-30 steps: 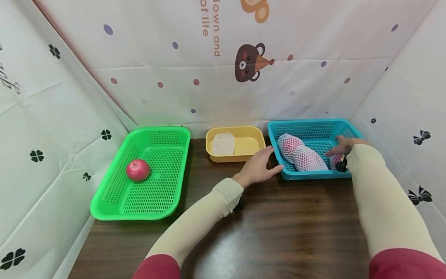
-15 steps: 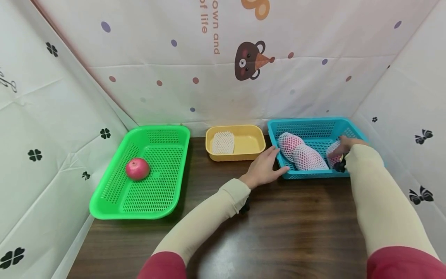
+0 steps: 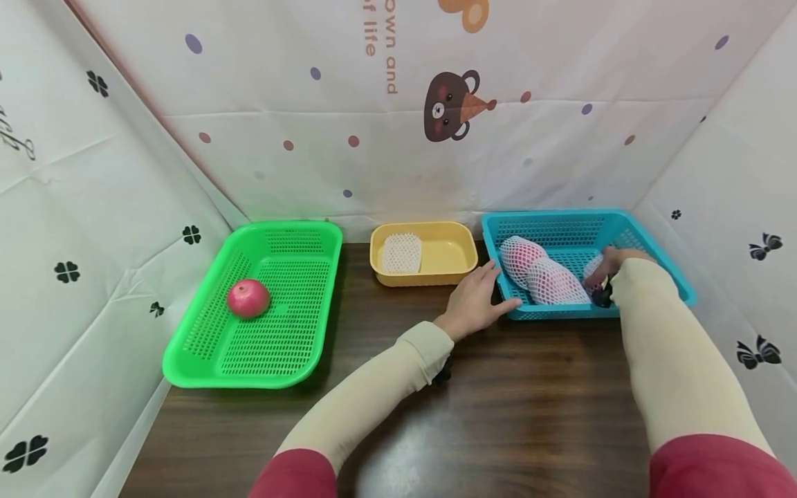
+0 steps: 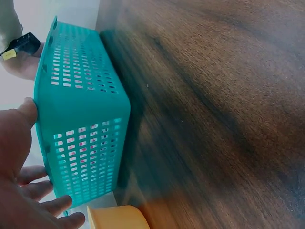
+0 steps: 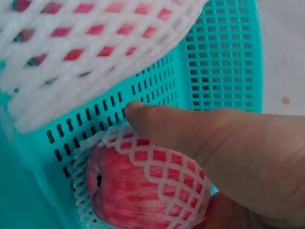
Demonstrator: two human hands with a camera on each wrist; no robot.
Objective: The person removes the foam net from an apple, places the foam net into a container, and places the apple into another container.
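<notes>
In the head view, my right hand (image 3: 613, 266) reaches into the right end of the blue basket (image 3: 675, 277). It grips an apple (image 5: 128, 183) in a white foam net; in the right wrist view the thumb lies along the net and the other fingers are mostly hidden behind the fruit. Beside it lie two more net-wrapped fruits, a near one (image 3: 554, 281) and a far one (image 3: 521, 256), end to end. My left hand (image 3: 476, 301) is at the basket's front left corner, fingers spread and thumb at the rim, as the left wrist view shows.
Left of the blue basket stands a small yellow tray (image 3: 445, 257) with a white foam net (image 3: 401, 253) in it. A green basket (image 3: 274, 346) at the left holds a bare red fruit (image 3: 248, 299). Printed cloth (image 3: 280, 90) walls off the back and sides of the wooden table (image 3: 498, 415).
My right hand has come down from above the net-wrapped apple and taken hold of it. The left hand has slid slightly to the right along the basket's corner.
</notes>
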